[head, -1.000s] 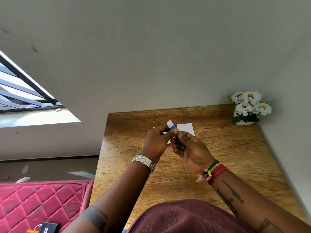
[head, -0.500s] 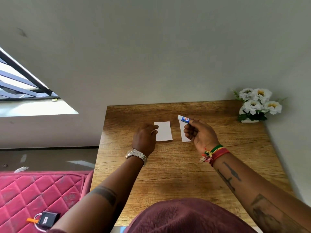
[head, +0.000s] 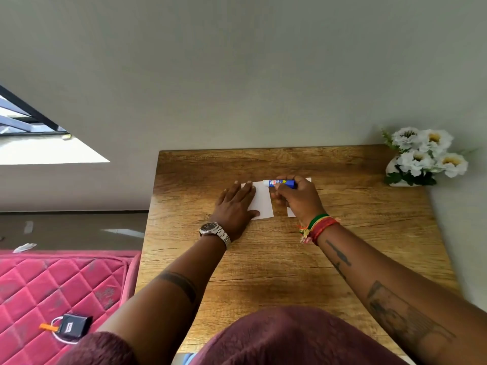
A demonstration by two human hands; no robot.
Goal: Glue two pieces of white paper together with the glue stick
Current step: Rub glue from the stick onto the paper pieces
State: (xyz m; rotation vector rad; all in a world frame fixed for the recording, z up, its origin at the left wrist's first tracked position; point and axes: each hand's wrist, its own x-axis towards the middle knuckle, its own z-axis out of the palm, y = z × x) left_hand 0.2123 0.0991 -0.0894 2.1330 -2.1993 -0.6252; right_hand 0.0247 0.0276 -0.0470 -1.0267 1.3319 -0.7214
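Two small white papers lie side by side on the wooden table (head: 263,259). My left hand (head: 235,206) lies flat, fingers spread, on the left half of the left paper (head: 263,202). My right hand (head: 299,198) is closed around a blue-and-white glue stick (head: 280,182), held nearly level, its white tip pointing left over the top right corner of the left paper. The right paper (head: 291,212) is mostly hidden under my right hand; only its corners show.
A white vase of white flowers (head: 424,159) stands at the table's far right corner against the wall. A pink quilted mattress (head: 60,293) lies left of the table, with a small black device (head: 72,325) on it.
My left hand has gone from beside the left paper to flat on top of it. My right hand has brought the glue stick down toward the left paper's top edge.
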